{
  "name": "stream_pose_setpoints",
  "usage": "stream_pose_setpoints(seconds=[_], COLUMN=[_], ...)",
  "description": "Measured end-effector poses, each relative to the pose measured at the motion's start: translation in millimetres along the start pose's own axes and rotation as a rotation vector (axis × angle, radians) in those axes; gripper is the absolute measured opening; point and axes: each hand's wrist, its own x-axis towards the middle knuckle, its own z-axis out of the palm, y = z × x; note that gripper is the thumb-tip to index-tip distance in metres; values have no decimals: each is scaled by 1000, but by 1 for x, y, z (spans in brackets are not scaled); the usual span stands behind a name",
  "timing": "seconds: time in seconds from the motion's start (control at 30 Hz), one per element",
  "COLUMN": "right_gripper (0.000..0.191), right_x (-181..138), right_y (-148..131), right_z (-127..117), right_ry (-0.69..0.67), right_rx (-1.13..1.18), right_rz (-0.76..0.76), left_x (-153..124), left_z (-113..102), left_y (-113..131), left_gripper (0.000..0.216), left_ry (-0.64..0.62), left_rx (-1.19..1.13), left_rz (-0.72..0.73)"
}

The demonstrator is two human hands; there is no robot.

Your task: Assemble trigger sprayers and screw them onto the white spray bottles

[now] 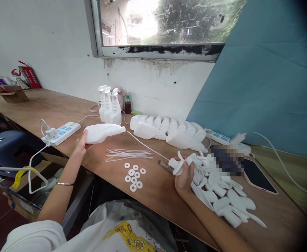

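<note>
Left hand has its fingers wrapped round the base of a white plastic bottle lying sideways at ten o'clock, neck toward three. Right hand is clamped on a white plastic trigger head at four o'clock. Its thin white tube should, I'd judge, stay level with the neck

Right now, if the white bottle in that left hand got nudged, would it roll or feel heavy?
Likely light: the white bottle is uncapped, on its side, nothing spilling, so probably empty. Its flattish body should slide, not roll. The left hand holds its base; the right hand grips a spray trigger.
</note>
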Motion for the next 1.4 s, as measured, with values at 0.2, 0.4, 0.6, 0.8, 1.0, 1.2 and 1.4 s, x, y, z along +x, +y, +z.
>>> stream_pose_setpoints(seconds=[0.2, 0.4, 0.6, 0.8, 1.0, 1.2, 1.4], right_gripper=[25, 24, 23, 25, 24, 24, 27], right_x=[0, 0, 0, 1, 1, 1, 0], right_y=[2, 2, 4, 4, 2, 1, 0], right_z=[1, 1, 0, -1, 0, 1, 1], right_ry=[20, 23, 33, 32, 38, 48, 49], right_rx=[58, 68, 53, 49, 36, 49, 34], right_rz=[35, 22, 24, 43, 41, 42, 63], left_x=[-3, -6, -4, -2, 0, 1, 0], left_z=[4, 7, 5, 3, 1, 0, 0], left_y=[-4, -3, -1, -1, 0, 0, 0], left_gripper=[23, 25, 21, 19, 16, 18, 17], left_ry=[-56, -81, -61, -56, -68, -59, -81], left_rx=[65, 79, 54, 15, -14, -33, 21], left_rz=[5, 27, 8, 0, -7, -8, -10])
